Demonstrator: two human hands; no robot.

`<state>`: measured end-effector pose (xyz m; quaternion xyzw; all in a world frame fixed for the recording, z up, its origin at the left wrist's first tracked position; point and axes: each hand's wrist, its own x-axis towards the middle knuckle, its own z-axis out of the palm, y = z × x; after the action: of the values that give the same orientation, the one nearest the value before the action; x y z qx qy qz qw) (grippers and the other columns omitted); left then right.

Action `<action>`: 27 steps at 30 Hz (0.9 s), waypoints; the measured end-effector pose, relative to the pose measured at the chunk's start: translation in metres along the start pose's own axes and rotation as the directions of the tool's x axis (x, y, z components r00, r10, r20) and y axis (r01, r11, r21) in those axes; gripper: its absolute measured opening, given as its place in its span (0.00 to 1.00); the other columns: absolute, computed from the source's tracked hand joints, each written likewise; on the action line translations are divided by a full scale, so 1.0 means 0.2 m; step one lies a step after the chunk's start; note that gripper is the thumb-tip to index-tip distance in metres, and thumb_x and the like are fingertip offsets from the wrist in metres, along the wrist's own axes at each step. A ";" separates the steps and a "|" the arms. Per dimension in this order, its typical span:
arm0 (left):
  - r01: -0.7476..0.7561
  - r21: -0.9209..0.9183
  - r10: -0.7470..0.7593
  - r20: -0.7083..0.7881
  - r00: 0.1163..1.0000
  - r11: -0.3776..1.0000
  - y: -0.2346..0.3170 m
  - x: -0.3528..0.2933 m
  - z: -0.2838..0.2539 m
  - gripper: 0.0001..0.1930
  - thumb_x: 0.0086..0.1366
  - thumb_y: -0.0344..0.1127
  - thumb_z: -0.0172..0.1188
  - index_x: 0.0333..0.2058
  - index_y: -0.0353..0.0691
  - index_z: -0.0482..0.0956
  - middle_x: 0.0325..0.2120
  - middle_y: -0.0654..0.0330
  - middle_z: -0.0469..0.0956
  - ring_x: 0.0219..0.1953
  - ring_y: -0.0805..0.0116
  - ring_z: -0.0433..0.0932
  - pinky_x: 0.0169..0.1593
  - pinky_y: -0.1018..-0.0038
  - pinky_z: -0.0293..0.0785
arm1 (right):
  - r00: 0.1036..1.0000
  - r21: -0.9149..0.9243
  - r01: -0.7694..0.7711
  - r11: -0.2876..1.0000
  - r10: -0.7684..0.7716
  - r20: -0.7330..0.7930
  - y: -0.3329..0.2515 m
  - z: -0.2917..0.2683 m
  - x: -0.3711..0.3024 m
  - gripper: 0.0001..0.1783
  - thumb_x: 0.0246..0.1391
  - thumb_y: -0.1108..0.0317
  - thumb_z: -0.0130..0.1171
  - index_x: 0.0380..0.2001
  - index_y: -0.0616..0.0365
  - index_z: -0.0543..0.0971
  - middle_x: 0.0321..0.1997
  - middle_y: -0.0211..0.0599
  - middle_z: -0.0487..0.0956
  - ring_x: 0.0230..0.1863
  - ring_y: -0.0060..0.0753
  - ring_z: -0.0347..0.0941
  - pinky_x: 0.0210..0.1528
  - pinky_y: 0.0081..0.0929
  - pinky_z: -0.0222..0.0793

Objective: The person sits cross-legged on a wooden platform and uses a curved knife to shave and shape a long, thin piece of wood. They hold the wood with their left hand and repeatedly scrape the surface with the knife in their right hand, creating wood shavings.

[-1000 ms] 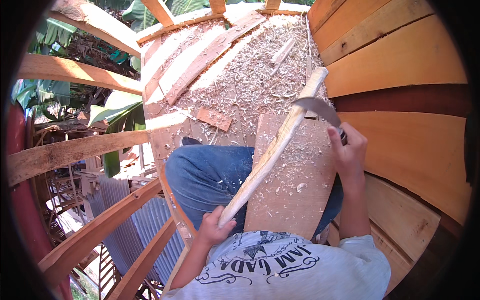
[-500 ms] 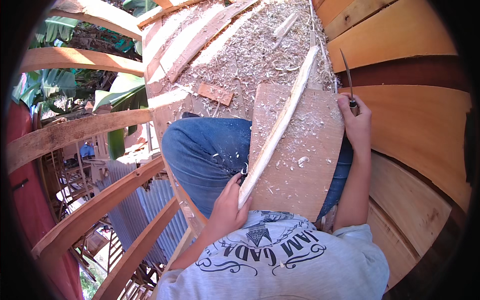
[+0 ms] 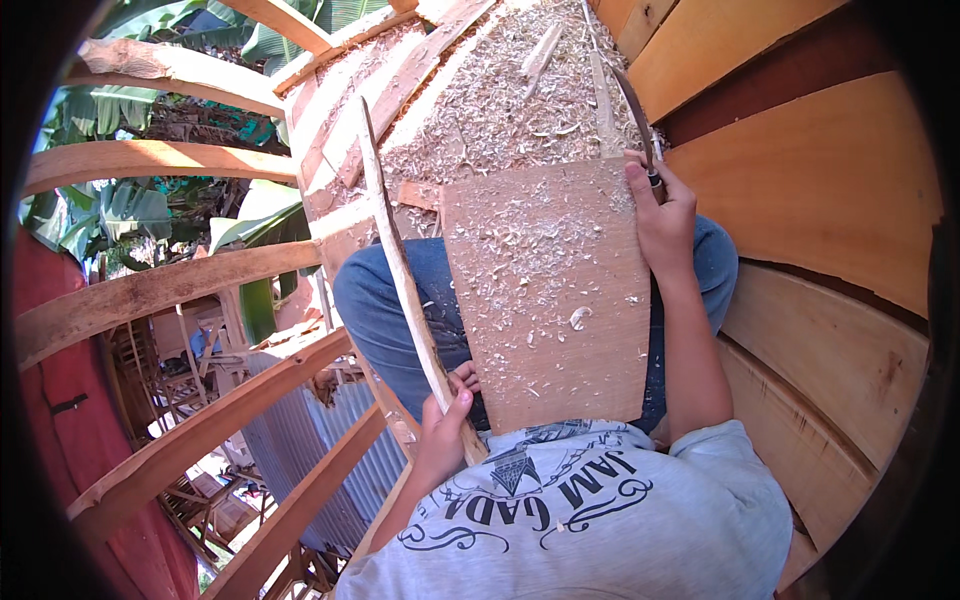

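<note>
My left hand [image 3: 445,425] is closed around the lower end of a long, pale, peeled wooden stick [image 3: 398,265], which rises up and leftward past my left knee. In my right hand [image 3: 665,215], near the far right corner of the board, is the dark handle of a knife [image 3: 636,112]. Its long, slightly curved blade points up and away from me. Across my lap lies a flat wooden board [image 3: 560,350], scattered with pale shavings [image 3: 535,240]. The stick is off to the left of the board, apart from the blade.
Wood shavings cover the floor [image 3: 480,115] ahead, with a stick piece [image 3: 543,55] and a small plank offcut [image 3: 420,195] among them. Wooden planks form a wall [image 3: 800,190] on the right. Curved wooden ribs [image 3: 170,280] with gaps between them line the left, corrugated sheet metal [image 3: 300,450] below.
The stick has swung from lying across the board to leaning left of it. My right hand with the knife has shifted left, to the board's far corner.
</note>
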<state>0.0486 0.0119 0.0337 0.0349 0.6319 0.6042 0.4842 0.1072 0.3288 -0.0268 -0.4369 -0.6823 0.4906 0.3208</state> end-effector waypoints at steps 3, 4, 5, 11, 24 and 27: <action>-0.009 0.008 0.010 -0.021 1.000 1.000 0.01 -0.04 -0.02 0.09 0.67 0.37 0.48 0.32 0.37 0.65 0.54 0.42 0.65 0.57 0.56 0.65 0.62 0.62 0.56 | 0.999 0.016 -0.009 1.000 0.008 0.033 -0.01 0.08 0.00 0.18 0.55 0.57 0.61 0.36 0.65 0.80 0.15 0.23 0.67 0.19 0.13 0.57 0.21 0.20 0.53; -0.018 0.015 0.019 -0.023 1.000 1.000 0.00 -0.05 -0.03 0.09 0.67 0.37 0.48 0.32 0.37 0.65 0.54 0.42 0.65 0.57 0.55 0.65 0.62 0.62 0.56 | 0.999 -0.010 -0.020 1.000 0.020 0.040 0.01 0.10 0.00 0.18 0.54 0.57 0.61 0.35 0.65 0.80 0.14 0.24 0.68 0.18 0.14 0.57 0.21 0.20 0.54; -0.037 0.002 0.037 -0.019 0.999 0.999 0.00 -0.05 -0.04 0.09 0.67 0.36 0.48 0.32 0.37 0.65 0.54 0.42 0.65 0.57 0.55 0.65 0.62 0.61 0.56 | 0.998 -0.036 -0.030 0.999 0.032 0.046 0.03 0.12 0.00 0.19 0.54 0.57 0.62 0.35 0.65 0.80 0.14 0.24 0.68 0.18 0.15 0.58 0.21 0.21 0.55; -0.118 0.057 0.118 -0.008 0.993 0.991 0.06 -0.06 -0.07 0.07 0.68 0.35 0.46 0.34 0.37 0.63 0.54 0.41 0.65 0.59 0.50 0.64 0.63 0.58 0.57 | 0.999 -0.027 -0.041 0.999 0.041 -0.008 0.01 0.15 -0.02 0.19 0.52 0.56 0.62 0.33 0.65 0.80 0.14 0.28 0.71 0.18 0.17 0.62 0.23 0.22 0.58; 0.052 0.584 0.097 -0.221 0.970 0.810 0.11 -0.11 -0.11 0.09 0.62 0.31 0.56 0.29 0.35 0.64 0.26 0.52 0.73 0.26 0.57 0.77 0.31 0.64 0.73 | 0.993 -0.168 0.061 0.984 -0.077 -0.090 0.00 0.09 -0.07 0.22 0.55 0.53 0.60 0.25 0.65 0.77 0.12 0.32 0.67 0.16 0.21 0.59 0.21 0.27 0.58; -0.087 0.831 0.282 -0.086 0.956 0.549 0.10 -0.07 -0.12 0.11 0.59 0.33 0.59 0.29 0.35 0.66 0.17 0.44 0.72 0.24 0.44 0.76 0.26 0.61 0.68 | 0.992 -0.115 0.094 0.989 -0.103 -0.069 -0.05 0.02 -0.09 0.25 0.55 0.51 0.59 0.21 0.65 0.72 0.11 0.33 0.63 0.15 0.20 0.57 0.19 0.26 0.55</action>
<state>0.0297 -0.0082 0.0533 0.2579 0.8790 0.2901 0.2769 0.1085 0.3100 -0.0194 -0.4380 -0.7169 0.4184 0.3451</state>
